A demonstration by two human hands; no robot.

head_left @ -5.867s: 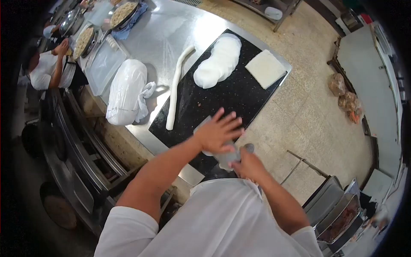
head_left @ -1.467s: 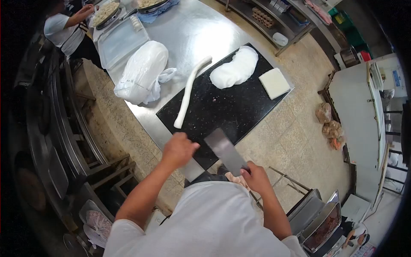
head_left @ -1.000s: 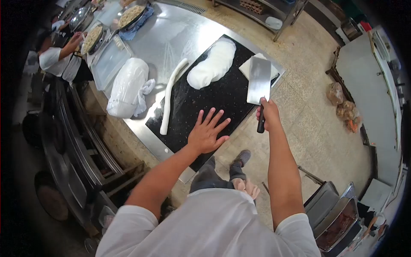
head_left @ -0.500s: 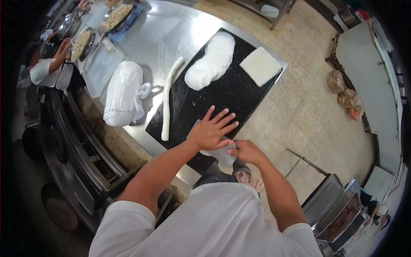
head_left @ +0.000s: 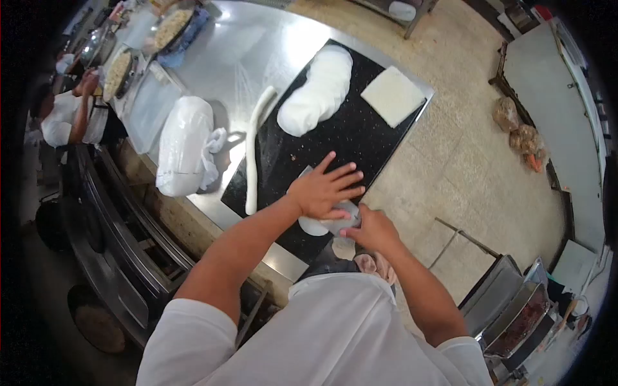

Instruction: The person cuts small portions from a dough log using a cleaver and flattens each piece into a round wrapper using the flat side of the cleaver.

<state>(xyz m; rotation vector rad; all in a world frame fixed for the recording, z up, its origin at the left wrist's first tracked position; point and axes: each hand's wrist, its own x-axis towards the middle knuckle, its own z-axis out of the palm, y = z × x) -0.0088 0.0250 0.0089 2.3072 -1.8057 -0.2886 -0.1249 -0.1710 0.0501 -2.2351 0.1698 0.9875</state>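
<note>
In a white shirt point(head_left: 335, 328), you stand at the near end of a steel table point(head_left: 248, 35), both hands close together over a broad-bladed cleaver point(head_left: 347, 215). Your right hand point(head_left: 374, 230) is closed around its handle end, the handle itself mostly hidden; your left hand point(head_left: 322, 193) lies across the blade, palm down, fingers spread and gripping nothing. A white dough disc point(head_left: 313, 226) shows from under the blade, just below your left palm, on a speckled black board point(head_left: 357, 148).

Farther along, a long dough rope point(head_left: 252, 170) lies along the board's left edge, its far end reaching the steel. Overlapping white rounds point(head_left: 317, 93) rest toward the board's far end, with a pale square slab point(head_left: 393, 96) to their right. A knotted white plastic bag point(head_left: 187, 145) sits on the steel at left, near a clear tray point(head_left: 149, 106). Beyond, two pans of pale food point(head_left: 172, 32) stand near a co-worker point(head_left: 69, 119) in white, hands raised.
</note>
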